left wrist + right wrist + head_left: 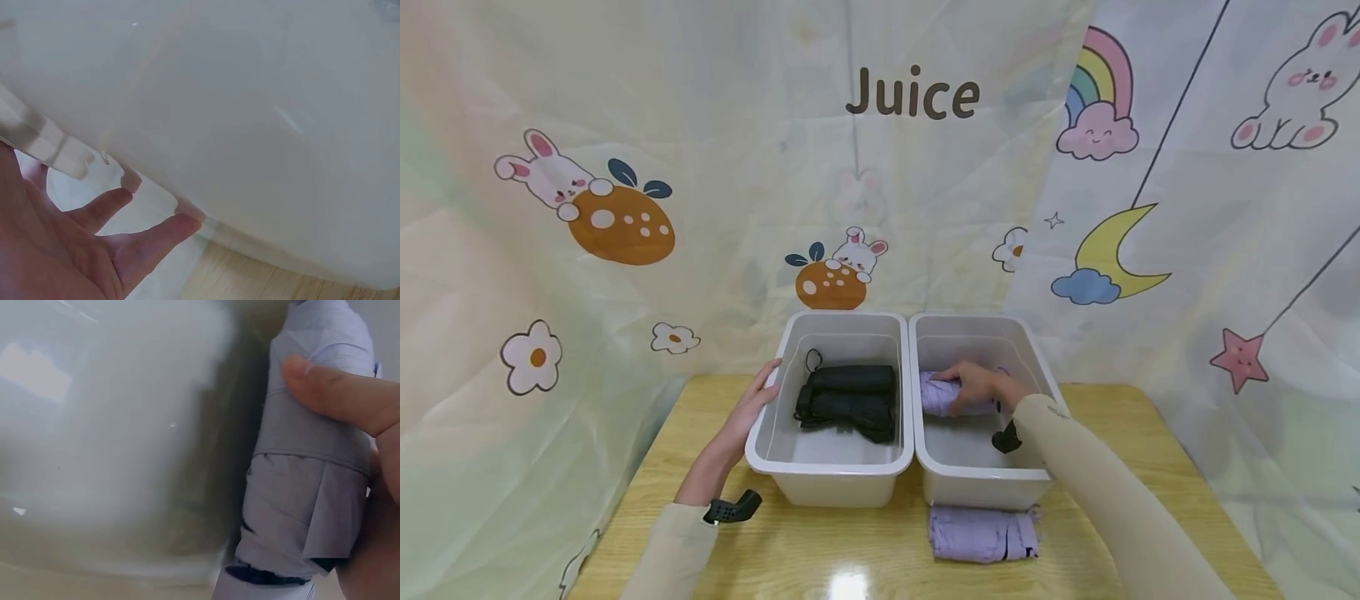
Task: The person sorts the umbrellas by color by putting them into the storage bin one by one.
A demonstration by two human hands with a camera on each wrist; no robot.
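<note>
In the head view my right hand [977,387] is inside the right-hand white bin [970,458]. It grips a folded lavender umbrella [937,395], thumb lying along the cloth wrap in the right wrist view. My left hand [748,414] rests against the outer left side of the left-hand white bin [827,467]; its fairly straight fingertips [187,225] touch the bin near the rim in the left wrist view. Two folded black umbrellas [853,379] lie side by side in that left bin. Another folded lavender umbrella [973,533] lies on the table before the right bin.
Both bins stand side by side, rims close together, on a wooden table [805,550]. A printed curtain [737,208] with cartoon rabbits and flowers hangs behind and at both sides.
</note>
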